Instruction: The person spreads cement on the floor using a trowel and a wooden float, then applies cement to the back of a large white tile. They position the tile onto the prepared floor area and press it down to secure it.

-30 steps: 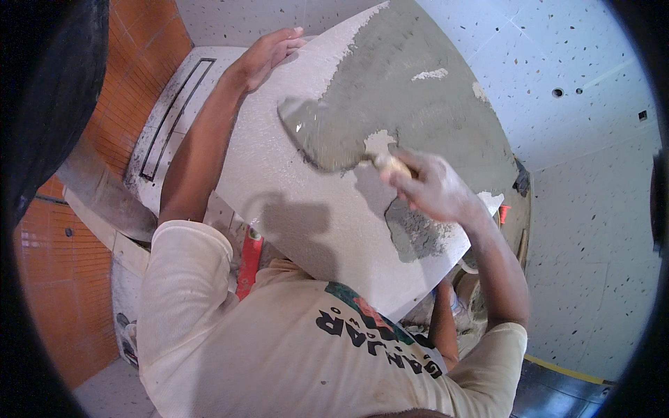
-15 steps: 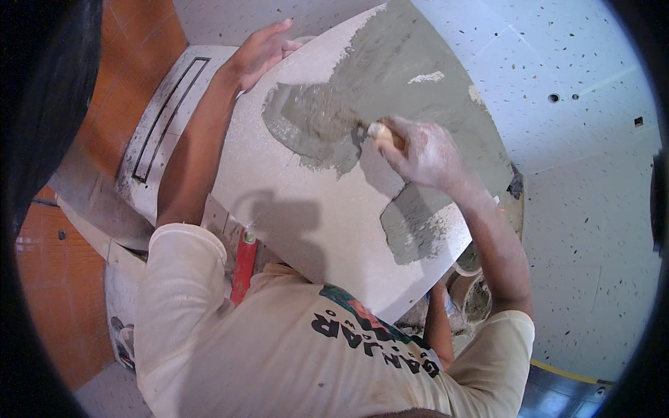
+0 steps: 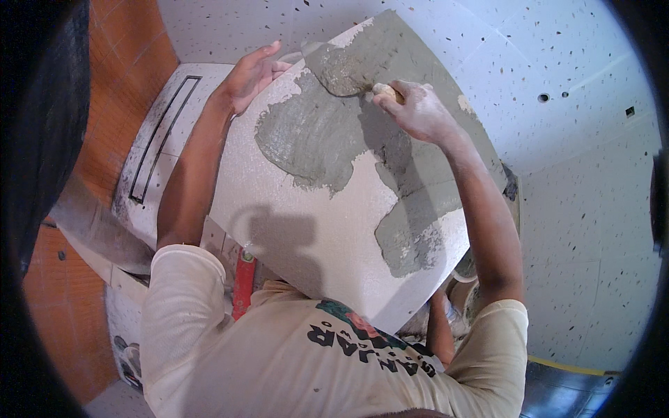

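Note:
A large tile (image 3: 279,202) stands tilted before me, its pale back partly coated with grey mortar (image 3: 300,136). My right hand (image 3: 421,111), dusted white, is closed round the handle of a trowel (image 3: 389,93). The trowel's blade, smeared with mortar, lies against the coated part near the tile's far left edge. At that left edge my left hand (image 3: 254,78) rests with its palm side to the tile and its fingers stretched out. Part of its fingers is hard to make out behind the rim.
A red spirit level (image 3: 244,282) stands beneath the tile's near left side. Speckled wall tiles (image 3: 571,56) rise at the right, with small holes in them. Orange tiles (image 3: 132,63) and a slotted drain (image 3: 164,143) are at the left. Buckets (image 3: 465,285) stand under the tile's right side.
My right hand has moved away from me with the trowel, toward the tile's far corner. Mortar now covers more around the middle. My left hand stays at the edge; the view shifts slightly.

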